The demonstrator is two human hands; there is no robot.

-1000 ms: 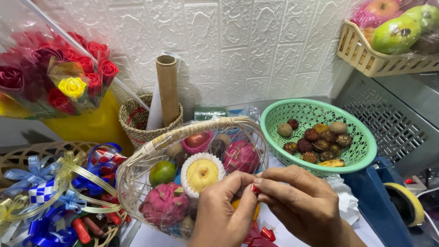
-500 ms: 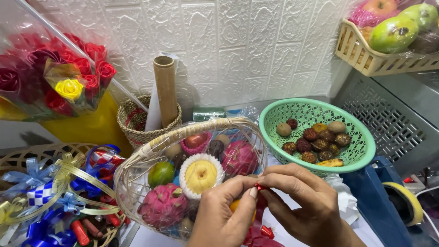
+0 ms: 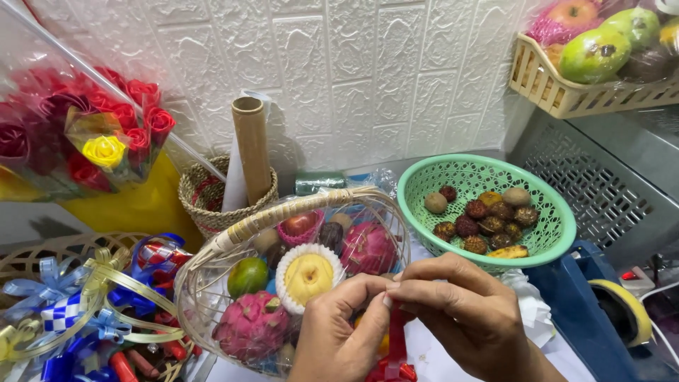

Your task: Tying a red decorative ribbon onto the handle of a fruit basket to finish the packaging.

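Both hands pinch the same strip of red ribbon (image 3: 396, 339): the left hand (image 3: 339, 332) closes thumb and forefinger on its upper end, and the right hand (image 3: 467, 318) presses its fingertips together on that same spot, so the two sets of fingers meet there. The ribbon hangs straight down from the pinch to a red bow-like bunch at the bottom edge of view. All this happens just in front of a wire fruit basket (image 3: 205, 297) with a woven handle, wrapped in clear film; inside it lie a pink dragon fruit (image 3: 251, 325), a green citrus (image 3: 247, 276), and a yellow pear in a white foam net (image 3: 308, 277). Behind the right hand stands a green plastic colander (image 3: 424, 184) holding small brown and reddish fruits. To the left lies a heap of blue and gold ribbon bows (image 3: 64, 304), and further back a cardboard tube (image 3: 252, 155) stands upright in a small woven basket (image 3: 191, 198). A bouquet of red roses (image 3: 134, 106) in clear wrap leans against the white wall.
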